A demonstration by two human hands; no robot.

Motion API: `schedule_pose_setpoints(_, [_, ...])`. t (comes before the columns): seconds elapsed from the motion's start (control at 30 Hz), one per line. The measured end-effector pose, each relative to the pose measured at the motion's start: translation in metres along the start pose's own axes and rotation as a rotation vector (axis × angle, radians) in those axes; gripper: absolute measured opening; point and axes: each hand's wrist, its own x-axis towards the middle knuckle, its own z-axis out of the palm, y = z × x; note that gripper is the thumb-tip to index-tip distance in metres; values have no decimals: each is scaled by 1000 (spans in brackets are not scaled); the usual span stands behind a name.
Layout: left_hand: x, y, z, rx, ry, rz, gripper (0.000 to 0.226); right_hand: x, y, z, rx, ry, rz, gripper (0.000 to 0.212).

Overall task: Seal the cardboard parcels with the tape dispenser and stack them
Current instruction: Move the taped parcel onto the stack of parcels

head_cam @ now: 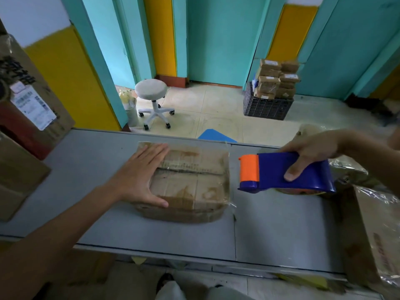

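A worn cardboard parcel (194, 182) lies flat in the middle of the grey table (151, 232), clear tape running along its top seam and sticking out at its right edge. My left hand (140, 176) rests flat on the parcel's left side with straight fingers. My right hand (311, 152) grips a blue tape dispenser (287, 172) with an orange roller, held just right of the parcel and slightly above the table. The roller end points toward the parcel without touching it.
Large cardboard boxes (26, 118) stand at the table's left end. Another taped parcel (376, 234) lies at the right edge. On the floor beyond are a white stool (152, 98) and a black crate (267, 107) stacked with several sealed parcels (277, 79).
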Motion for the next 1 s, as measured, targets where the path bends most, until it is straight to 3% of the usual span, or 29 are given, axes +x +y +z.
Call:
schedule_pose_setpoints(0.23, [-1,-2,2,-18,4,-10,136,-7,37,-7,-86,57,100,86])
schedule_pose_setpoints(0.43, [0,-2,7,5,51,20,134,36,44,15,-43,27,85,37])
schedule_pose_setpoints(0.57, [1,-2,6,19,34,73,114,80,41,33,31,17,4,38])
schedule_pose_setpoints(0.63, [1,-4,6,37,35,107,103,94,36,36,39,18,-29,49])
schedule_pose_setpoints(0.83, [3,-5,11,47,46,127,98,96,27,38,-6,48,-48,70])
schedule_pose_setpoints(1.0, [6,-8,10,82,30,106,98,97,23,58,-184,257,-121,69])
